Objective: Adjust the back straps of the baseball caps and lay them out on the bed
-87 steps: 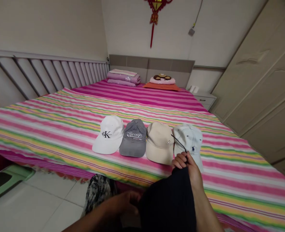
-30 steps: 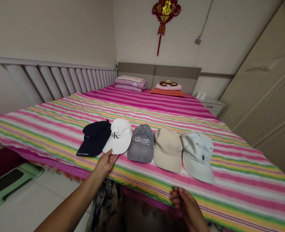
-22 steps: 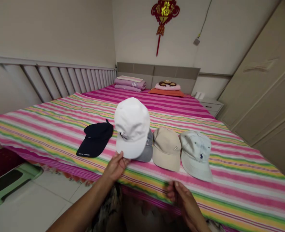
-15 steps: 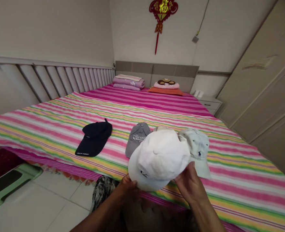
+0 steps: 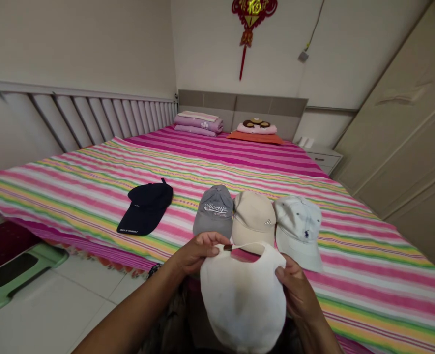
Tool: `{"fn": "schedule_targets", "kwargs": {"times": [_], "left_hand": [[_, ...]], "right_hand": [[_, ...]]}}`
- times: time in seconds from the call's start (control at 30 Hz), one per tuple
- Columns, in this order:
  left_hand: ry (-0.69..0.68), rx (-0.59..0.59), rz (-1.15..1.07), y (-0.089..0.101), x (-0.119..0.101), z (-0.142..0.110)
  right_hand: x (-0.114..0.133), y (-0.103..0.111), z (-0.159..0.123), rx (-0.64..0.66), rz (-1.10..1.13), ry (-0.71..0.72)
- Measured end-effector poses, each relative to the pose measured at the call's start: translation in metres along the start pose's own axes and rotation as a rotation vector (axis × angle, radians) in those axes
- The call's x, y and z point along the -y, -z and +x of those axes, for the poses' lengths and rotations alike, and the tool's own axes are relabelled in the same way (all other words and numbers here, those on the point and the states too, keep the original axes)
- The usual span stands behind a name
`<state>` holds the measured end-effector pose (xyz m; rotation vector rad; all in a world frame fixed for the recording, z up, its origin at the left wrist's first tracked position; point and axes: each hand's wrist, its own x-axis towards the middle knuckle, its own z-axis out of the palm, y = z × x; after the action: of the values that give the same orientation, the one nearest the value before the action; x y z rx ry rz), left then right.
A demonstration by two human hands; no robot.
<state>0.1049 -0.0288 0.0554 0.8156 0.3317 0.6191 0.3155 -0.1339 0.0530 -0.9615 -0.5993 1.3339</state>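
Between my two hands is a white baseball cap, its back turned up so the strap opening shows at the top. My left hand pinches the edge beside the strap, and my right hand grips the rim on the other side. Just beyond it, three caps lie in a row on the bed: a grey cap with white lettering, a beige cap and a pale blue cap with a small dark logo. A dark navy cap lies apart to the left.
The caps lie on a bed with a striped sheet. Folded purple bedding and a pink pillow are near the headboard. A green stool stands on the floor at left; a nightstand is at far right.
The white cap has been turned from brim towards me to its back opening facing up, and drawn closer to me. My left hand has moved up to the strap edge. The beige cap is now uncovered.
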Motion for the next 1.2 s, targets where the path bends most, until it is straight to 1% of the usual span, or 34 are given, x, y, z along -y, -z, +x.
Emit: {"fn": "schedule_targets", "kwargs": {"times": [0.07, 0.1, 0.13, 0.17, 0.2, 0.27, 0.33, 0.37, 0.43, 0.47, 0.57, 0.63, 0.67, 0.73, 0.83, 0.87, 1.0, 1.2], "left_hand": [[-0.019, 0.046, -0.029, -0.012, -0.005, 0.0], [-0.024, 0.07, -0.025, -0.017, -0.008, -0.001], [-0.025, 0.087, -0.014, -0.022, -0.01, -0.002], [-0.022, 0.098, 0.005, -0.028, -0.011, -0.003], [-0.014, 0.105, 0.027, -0.033, -0.012, -0.004], [0.007, 0.126, 0.066, -0.044, -0.013, -0.005], [0.019, 0.164, 0.073, -0.053, -0.012, -0.006], [0.019, 0.182, 0.057, -0.057, -0.011, -0.006], [0.018, 0.188, 0.001, -0.061, -0.008, -0.005], [0.025, 0.162, -0.025, -0.063, -0.007, -0.004], [0.099, 0.017, -0.023, -0.064, 0.0, 0.001], [0.142, -0.075, 0.004, -0.064, 0.003, 0.005], [0.153, -0.097, 0.01, -0.063, 0.005, 0.006], [0.18, -0.073, 0.009, -0.062, 0.006, 0.008], [0.232, 0.044, 0.014, -0.062, 0.006, 0.009], [0.237, 0.057, 0.007, -0.062, 0.006, 0.009], [0.229, -0.033, -0.027, -0.066, 0.008, 0.009], [0.234, -0.133, 0.001, -0.072, 0.013, 0.011]], "right_hand": [[0.01, 0.012, -0.001, 0.062, -0.078, -0.039], [0.017, 0.015, -0.002, 0.122, -0.128, -0.062], [0.025, 0.016, -0.003, 0.193, -0.186, -0.074], [0.033, 0.014, -0.005, 0.255, -0.242, -0.054], [0.041, 0.009, -0.006, 0.297, -0.304, -0.022], [0.052, -0.007, -0.012, 0.338, -0.409, 0.031], [0.055, -0.025, -0.018, 0.375, -0.447, -0.019], [0.054, -0.033, -0.021, 0.382, -0.428, -0.05], [0.049, -0.043, -0.026, 0.362, -0.32, -0.095], [0.046, -0.046, -0.028, 0.341, -0.265, -0.105], [0.038, -0.047, -0.026, 0.251, -0.197, -0.083], [0.037, -0.045, -0.022, 0.202, -0.22, -0.042], [0.037, -0.045, -0.02, 0.191, -0.241, -0.021], [0.036, -0.043, -0.015, 0.197, -0.286, 0.011], [0.035, -0.042, -0.012, 0.203, -0.31, 0.033], [0.035, -0.041, -0.012, 0.199, -0.307, 0.034], [0.033, -0.04, -0.012, 0.183, -0.283, 0.023], [0.028, -0.04, -0.01, 0.168, -0.226, 0.003]]}}
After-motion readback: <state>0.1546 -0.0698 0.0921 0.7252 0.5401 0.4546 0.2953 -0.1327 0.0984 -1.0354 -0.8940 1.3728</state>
